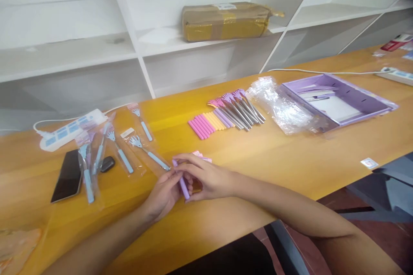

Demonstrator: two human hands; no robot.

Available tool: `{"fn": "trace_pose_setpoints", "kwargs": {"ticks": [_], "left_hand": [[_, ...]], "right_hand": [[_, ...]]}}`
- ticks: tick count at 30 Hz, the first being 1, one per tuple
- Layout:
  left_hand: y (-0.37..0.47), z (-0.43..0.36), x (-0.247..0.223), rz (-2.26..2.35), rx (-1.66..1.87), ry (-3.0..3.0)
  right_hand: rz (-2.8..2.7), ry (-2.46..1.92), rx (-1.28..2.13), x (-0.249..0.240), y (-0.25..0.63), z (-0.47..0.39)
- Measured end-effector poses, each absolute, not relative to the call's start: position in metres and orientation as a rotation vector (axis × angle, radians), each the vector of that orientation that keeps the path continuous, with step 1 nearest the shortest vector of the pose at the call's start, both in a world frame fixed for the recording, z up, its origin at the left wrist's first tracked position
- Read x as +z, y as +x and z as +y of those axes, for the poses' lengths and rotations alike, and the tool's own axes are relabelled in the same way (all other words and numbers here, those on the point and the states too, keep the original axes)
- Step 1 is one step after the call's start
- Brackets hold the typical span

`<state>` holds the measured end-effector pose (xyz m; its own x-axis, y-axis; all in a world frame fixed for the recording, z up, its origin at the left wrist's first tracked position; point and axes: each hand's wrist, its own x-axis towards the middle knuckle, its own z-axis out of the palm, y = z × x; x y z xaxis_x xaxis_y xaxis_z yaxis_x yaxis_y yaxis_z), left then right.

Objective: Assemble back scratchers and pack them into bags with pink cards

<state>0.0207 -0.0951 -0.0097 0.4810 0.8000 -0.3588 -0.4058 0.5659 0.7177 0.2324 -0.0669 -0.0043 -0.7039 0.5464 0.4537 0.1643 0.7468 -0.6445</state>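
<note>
Grip of left hand (pixel 166 192) and right hand (pixel 210 177) is clamped around one purple tube (pixel 185 189).

The left hand (pixel 164 195) and right hand (pixel 209 178) are bare, as are the forearms (pixel 277 197), the right uncovered past the elbow; from where I stand, black clothing (pixel 229 258) shows lower down.

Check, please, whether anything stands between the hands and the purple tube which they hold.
Nothing visible does: the left hand and the right hand are both on the purple tube. A pink item lies just beyond the right hand, not in between.
</note>
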Motion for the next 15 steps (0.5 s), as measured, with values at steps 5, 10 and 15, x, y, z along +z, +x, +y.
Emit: {"fn": "trace_pose_setpoints", "kwargs": {"ticks": [5, 10, 15], "left_hand": [[0.020, -0.093, -0.010, 0.714, 0.761, 0.633], [0.023, -0.097, -0.014, 0.694, 0.749, 0.671], [0.029, -0.104, -0.016, 0.609, 0.788, 0.658]], "right_hand": [[-2.257, -0.514, 0.875, 0.000, 0.235, -0.065], [-2.224, -0.555, 0.929, 0.001, 0.234, -0.065], [-2.302, -0.415, 1.026, 0.002, 0.231, -0.066]]}}
